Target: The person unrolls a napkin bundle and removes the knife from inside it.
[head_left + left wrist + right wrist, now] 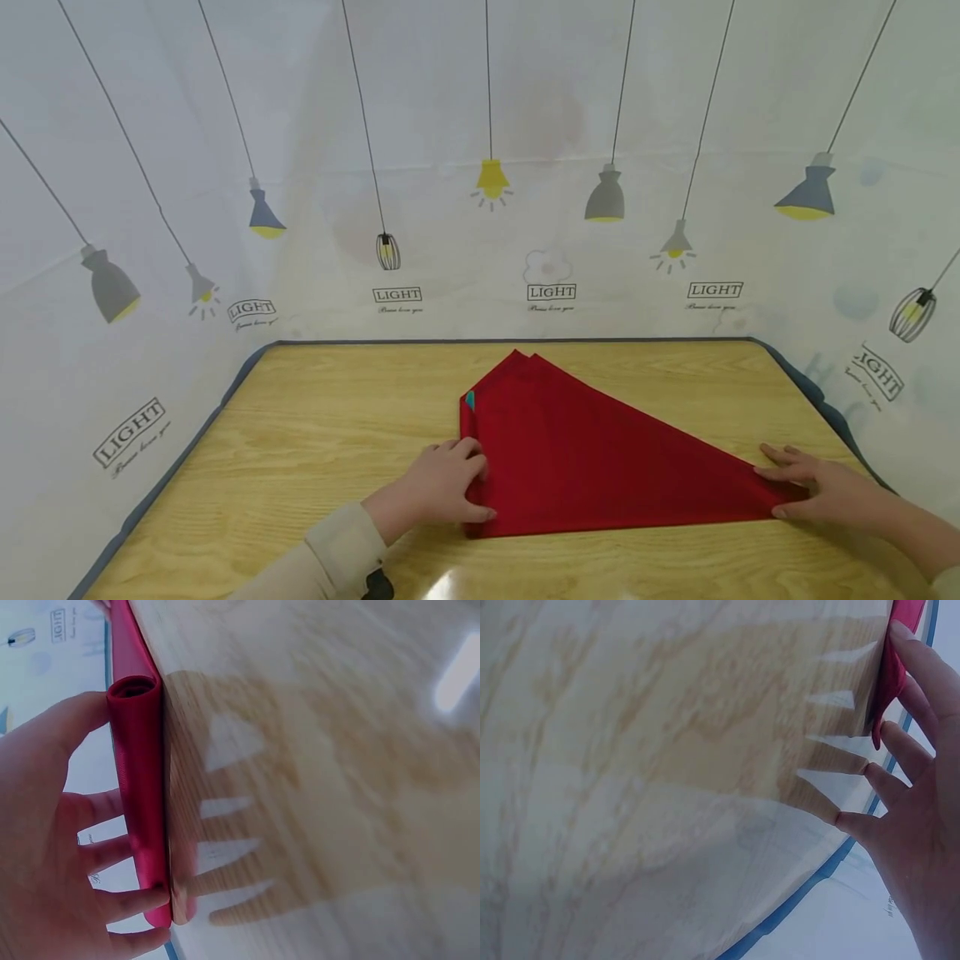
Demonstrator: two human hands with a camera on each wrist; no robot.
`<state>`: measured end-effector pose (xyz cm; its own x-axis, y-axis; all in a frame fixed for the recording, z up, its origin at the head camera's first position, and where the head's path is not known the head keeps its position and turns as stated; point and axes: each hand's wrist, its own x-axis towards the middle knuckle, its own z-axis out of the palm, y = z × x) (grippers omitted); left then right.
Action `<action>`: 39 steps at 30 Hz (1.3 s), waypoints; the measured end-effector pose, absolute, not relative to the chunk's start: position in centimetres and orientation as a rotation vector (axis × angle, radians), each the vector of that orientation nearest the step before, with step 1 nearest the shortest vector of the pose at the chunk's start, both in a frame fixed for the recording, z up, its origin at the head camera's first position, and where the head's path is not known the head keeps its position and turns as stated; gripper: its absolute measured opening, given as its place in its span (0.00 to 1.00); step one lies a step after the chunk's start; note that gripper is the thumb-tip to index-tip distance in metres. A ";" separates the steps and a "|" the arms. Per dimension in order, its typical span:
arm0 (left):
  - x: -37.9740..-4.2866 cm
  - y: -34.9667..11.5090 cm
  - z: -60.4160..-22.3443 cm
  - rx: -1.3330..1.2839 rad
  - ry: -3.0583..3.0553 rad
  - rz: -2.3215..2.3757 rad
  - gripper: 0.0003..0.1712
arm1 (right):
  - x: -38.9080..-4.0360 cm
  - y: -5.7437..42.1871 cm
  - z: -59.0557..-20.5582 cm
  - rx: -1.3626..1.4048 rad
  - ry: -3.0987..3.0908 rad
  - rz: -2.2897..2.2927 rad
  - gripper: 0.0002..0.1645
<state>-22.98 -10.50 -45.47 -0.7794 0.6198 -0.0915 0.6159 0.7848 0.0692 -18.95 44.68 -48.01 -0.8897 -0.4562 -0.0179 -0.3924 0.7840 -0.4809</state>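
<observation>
A red cloth (592, 458) lies folded flat on the table, wide at the left and narrowing to a point at the right. Its left edge is rolled into a tube, whose open end shows in the left wrist view on the roll (139, 787). A small teal patch (470, 399) peeks out near the top of that edge. My left hand (446, 483) holds the rolled edge, fingers bent over it and thumb at its near end. With thumb and index finger, my right hand (832, 492) pinches the narrow right tip; its other fingers touch the table.
The wood-grain table (337, 400) has a glossy surface that reflects the hands. White sheets (450, 83) printed with hanging lamps stand around its back and sides. A dark blue edging (187, 442) runs along the border. Something black (378, 585) shows below the left sleeve.
</observation>
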 end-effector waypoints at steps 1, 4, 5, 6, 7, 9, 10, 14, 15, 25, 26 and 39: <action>-23.0 -10.5 -45.5 0.996 2.871 0.049 0.26 | -19.0 44.7 -48.0 -0.676 2.838 -0.724 0.31; -23.0 -10.6 -45.6 1.007 2.890 0.036 0.24 | -19.0 44.6 -47.9 -0.657 2.824 -0.726 0.32; -23.1 -10.7 -45.6 1.008 2.892 0.038 0.23 | -18.9 44.6 -47.8 -0.652 2.820 -0.727 0.32; -23.1 -10.7 -45.6 1.009 2.894 0.038 0.22 | -18.9 44.6 -47.8 -0.645 2.817 -0.724 0.32; -23.1 -10.8 -45.7 1.006 2.891 0.040 0.21 | -18.9 44.6 -47.8 -0.639 2.814 -0.726 0.33; -23.0 -10.9 -45.6 1.002 2.883 0.039 0.20 | -18.9 44.6 -47.8 -0.633 2.812 -0.727 0.33; -23.0 -10.9 -45.6 1.001 2.877 0.037 0.20 | -18.9 44.6 -47.9 -0.631 2.814 -0.722 0.33; -22.9 -11.2 -45.5 0.998 2.853 0.027 0.19 | -19.1 44.8 -48.1 -0.632 2.825 -0.700 0.33; -22.8 -11.2 -45.5 0.997 2.848 0.027 0.19 | -19.0 44.8 -48.1 -0.634 2.829 -0.690 0.33; -22.5 -11.8 -45.0 1.030 2.866 0.029 0.15 | -19.1 44.7 -48.1 -0.688 2.837 -0.695 0.31; -22.5 -11.9 -45.0 1.031 2.870 0.029 0.15 | -19.1 44.7 -48.1 -0.693 2.839 -0.695 0.31; -22.6 -13.4 -45.4 0.956 2.880 0.092 0.27 | -19.0 44.6 -48.0 -0.696 2.846 -0.677 0.30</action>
